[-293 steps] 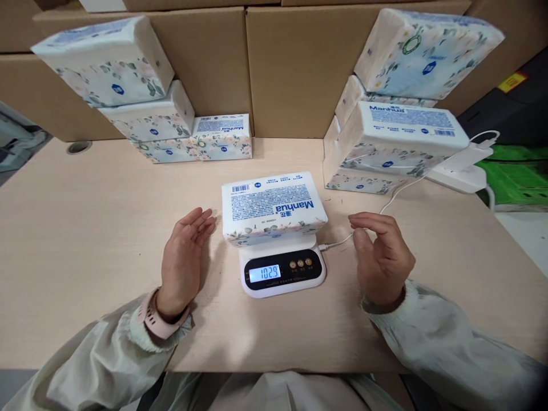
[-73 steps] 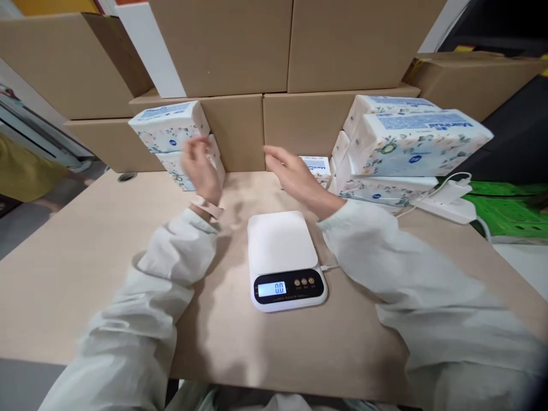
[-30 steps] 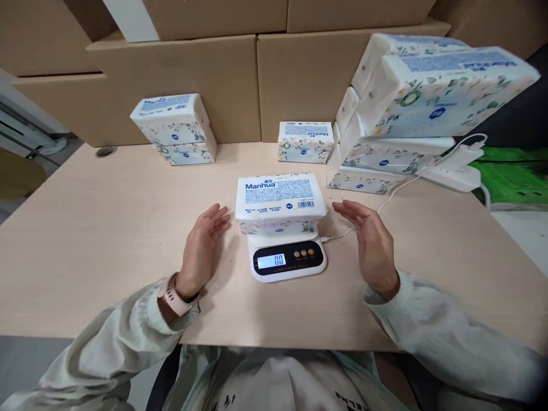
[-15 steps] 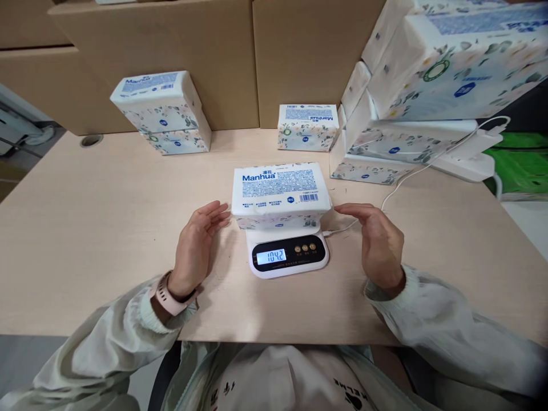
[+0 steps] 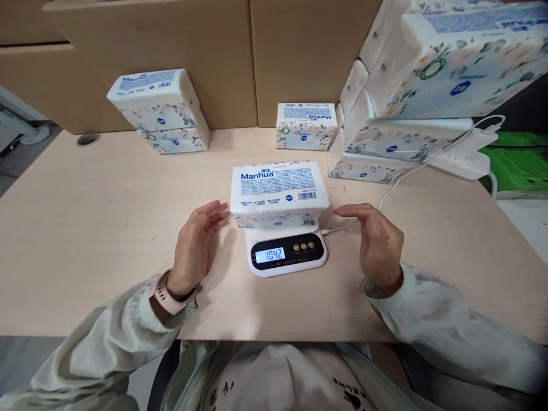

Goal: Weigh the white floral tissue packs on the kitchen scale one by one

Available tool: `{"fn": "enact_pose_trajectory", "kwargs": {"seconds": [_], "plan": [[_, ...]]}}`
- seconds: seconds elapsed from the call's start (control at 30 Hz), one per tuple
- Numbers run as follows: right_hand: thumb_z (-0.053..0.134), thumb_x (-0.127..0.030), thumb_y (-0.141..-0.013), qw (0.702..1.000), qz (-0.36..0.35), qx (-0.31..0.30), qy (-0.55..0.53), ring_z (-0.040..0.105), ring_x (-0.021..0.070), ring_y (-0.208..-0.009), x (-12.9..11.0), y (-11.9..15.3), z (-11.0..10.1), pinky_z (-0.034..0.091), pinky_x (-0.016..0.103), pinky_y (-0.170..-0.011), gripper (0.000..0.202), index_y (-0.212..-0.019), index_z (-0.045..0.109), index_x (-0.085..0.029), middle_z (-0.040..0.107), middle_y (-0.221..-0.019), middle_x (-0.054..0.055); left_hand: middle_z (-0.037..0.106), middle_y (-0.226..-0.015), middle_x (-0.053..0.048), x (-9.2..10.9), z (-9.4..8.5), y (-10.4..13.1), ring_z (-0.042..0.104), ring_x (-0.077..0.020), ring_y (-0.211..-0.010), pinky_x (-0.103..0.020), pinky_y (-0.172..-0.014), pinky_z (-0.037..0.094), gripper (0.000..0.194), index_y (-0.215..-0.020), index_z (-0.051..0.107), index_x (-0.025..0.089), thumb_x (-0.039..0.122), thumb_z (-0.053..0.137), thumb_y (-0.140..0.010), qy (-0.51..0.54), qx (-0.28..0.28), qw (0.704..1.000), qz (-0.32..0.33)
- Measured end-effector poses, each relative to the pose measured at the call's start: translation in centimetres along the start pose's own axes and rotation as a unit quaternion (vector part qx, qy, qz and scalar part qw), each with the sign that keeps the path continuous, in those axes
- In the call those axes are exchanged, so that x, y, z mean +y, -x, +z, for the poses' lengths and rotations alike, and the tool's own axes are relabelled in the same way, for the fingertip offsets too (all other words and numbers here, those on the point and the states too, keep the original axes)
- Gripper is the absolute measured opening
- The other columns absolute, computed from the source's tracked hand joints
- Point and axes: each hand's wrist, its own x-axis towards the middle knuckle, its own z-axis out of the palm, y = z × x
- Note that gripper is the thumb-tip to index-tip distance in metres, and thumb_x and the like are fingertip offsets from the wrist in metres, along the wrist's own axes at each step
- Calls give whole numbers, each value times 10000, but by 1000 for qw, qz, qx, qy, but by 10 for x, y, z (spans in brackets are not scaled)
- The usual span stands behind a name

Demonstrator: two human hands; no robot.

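A white tissue pack with blue Manhua print lies on top of a white digital scale, whose lit display reads 104.2. The pack covers the scale's weighing plate. To its left rests my left hand, open, fingers stretched towards the pack's end with a small gap. On the other side my right hand is open too, fingertips pointing at the pack's right end without touching it. Neither hand holds anything. A white cable runs into the scale's right side, passing near my right fingers.
Two stacked tissue packs stand at the back left, and another pack at the back middle. Taller stacked packs fill the back right beside a white power strip. Cardboard boxes line the rear edge of the table.
The view has shifted very slightly. Both hands, the tissue pack and the scale hold their places, and the display shows the same reading.
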Motion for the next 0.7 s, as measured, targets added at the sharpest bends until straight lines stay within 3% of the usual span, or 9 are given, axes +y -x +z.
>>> {"fn": "enact_pose_trajectory", "kwargs": {"seconds": [0.3,0.7], "plan": [[525,-420,-1086,1000,-18,-11,-20,722,286,-1060,4,1,-2,501,461,-945,348,-1024,842,-293,810,-1055,52,784,-1226,-101,4,3,1,693,-261,-1151,-433,-1063,513,454,-1148,767,194,540,778,-853,12,9,1000,-15],[504,-383,-1093,999,-50,-10,-18,721,268,-1006,3,2,-2,489,438,-886,360,-1020,844,-292,804,-1015,42,791,-1186,-93,5,5,-1,702,-242,-1097,-415,-1021,519,346,-1105,776,177,398,783,-839,16,20,1000,-16]]}}
